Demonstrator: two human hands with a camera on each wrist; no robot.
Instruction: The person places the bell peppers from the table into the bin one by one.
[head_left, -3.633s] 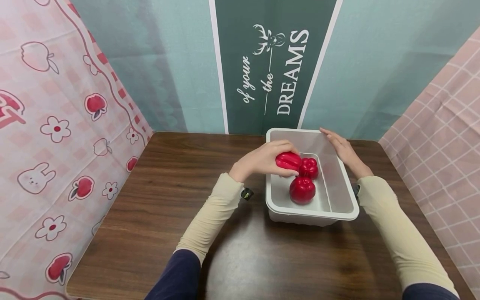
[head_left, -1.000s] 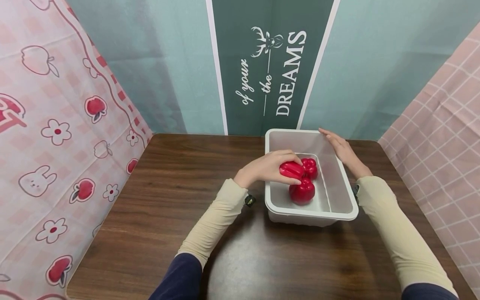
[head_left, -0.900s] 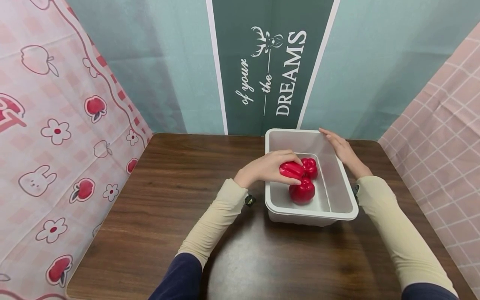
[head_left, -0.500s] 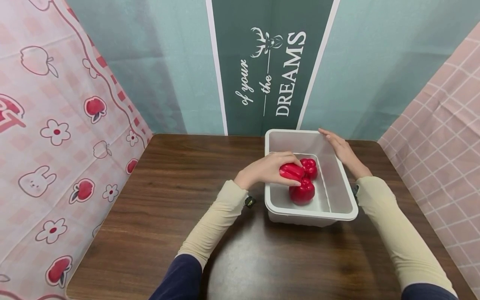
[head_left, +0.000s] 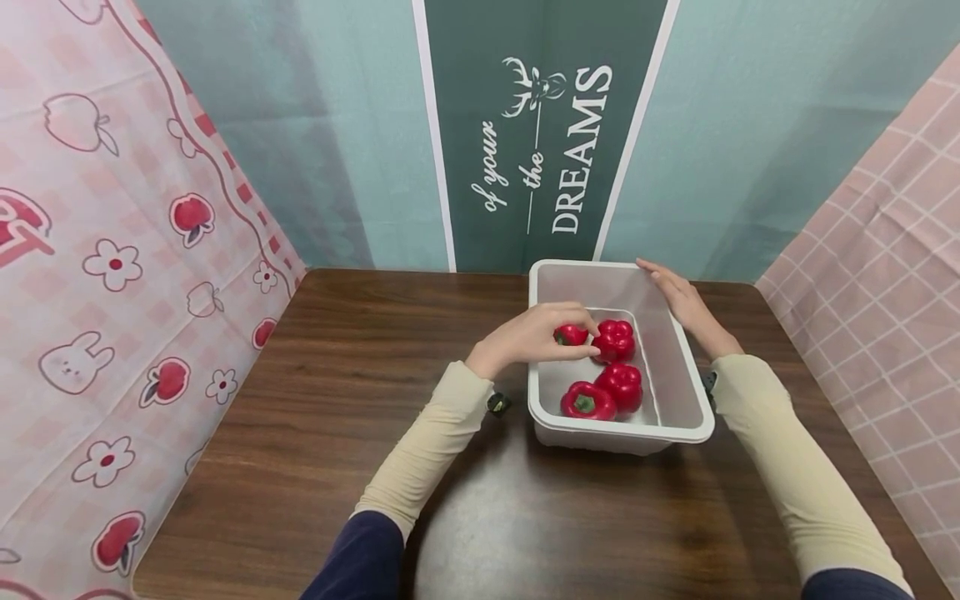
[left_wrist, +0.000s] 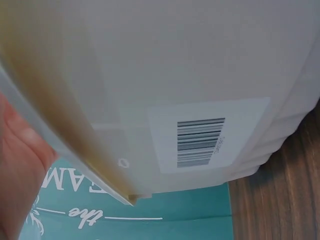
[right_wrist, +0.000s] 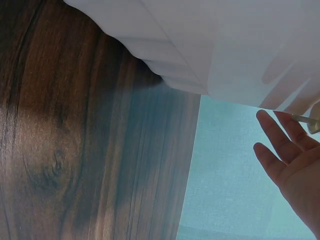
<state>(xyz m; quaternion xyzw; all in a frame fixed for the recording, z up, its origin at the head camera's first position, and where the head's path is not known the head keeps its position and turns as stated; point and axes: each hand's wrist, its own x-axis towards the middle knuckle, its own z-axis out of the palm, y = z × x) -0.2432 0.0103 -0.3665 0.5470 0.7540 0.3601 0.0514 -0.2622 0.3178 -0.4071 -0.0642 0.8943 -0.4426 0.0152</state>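
A white plastic box (head_left: pixel 555 421) holds several red bell peppers. My left hand (head_left: pixel 528 335) reaches over the box's left rim, fingers and thumb apart with a gap between them. Through that gap shows one bell pepper (head_left: pixel 572 335), partly hidden by the hand. Just past the fingertips is another bell pepper (head_left: pixel 615 340). Nearer the front lie a bell pepper (head_left: pixel 621 387) and, beside it, a bell pepper (head_left: pixel 588 403) with its green stem facing up. My right hand (head_left: pixel 686 302) rests straight-fingered along the right rim near the far corner.
The box stands on a dark wooden table (head_left: pixel 337 433), near its back edge. A green and teal cloth (head_left: pixel 360 167) hangs behind. Patterned pink cloths hang at both sides. In the left wrist view, a barcode label (left_wrist: pixel 202 142) sits on the box's outer wall.
My left hand has let go of the bell pepper it held. The peppers in the box have shifted, and a stem-up pepper now shows at the front. My right hand has stayed put.
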